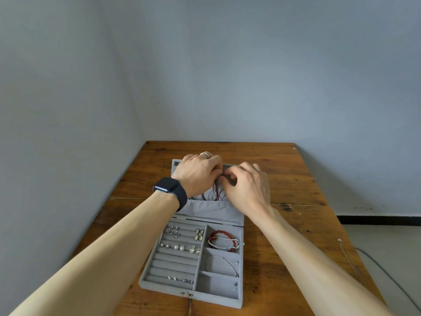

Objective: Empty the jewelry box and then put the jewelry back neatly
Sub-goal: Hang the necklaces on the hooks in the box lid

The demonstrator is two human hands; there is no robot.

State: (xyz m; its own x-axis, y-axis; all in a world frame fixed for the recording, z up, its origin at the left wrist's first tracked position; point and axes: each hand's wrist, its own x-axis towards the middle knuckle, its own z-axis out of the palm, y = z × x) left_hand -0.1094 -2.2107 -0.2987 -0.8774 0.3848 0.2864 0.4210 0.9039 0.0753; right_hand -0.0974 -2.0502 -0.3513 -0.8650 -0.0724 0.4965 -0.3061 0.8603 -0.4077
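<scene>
Starting at the near end: the jewelry box sits open on the wooden table, with the base tray closest. The ring rolls on the 9 o'clock side hold several earrings. The compartments on the 3 o'clock side hold a red bead bracelet and, nearer, a silver chain bracelet. Out at 3 o'clock from the box, near the table edge, a thin chain lies by itself.

Past the hinge the lid lies flat with a fabric pocket, and dark necklace cords run from it toward 12 o'clock. Both hands meet there. The left hand, with a watch on its wrist, has curled fingers pinching the cords near the lid's far edge. The right hand pinches them just beside it.

Progress, my guess: honestly hard to call. The tray is loaded and tidy, so either the emptying has barely begun, or this is nearly the end of the refill, with the cords being hooked in and that loose chain left to go.
</scene>
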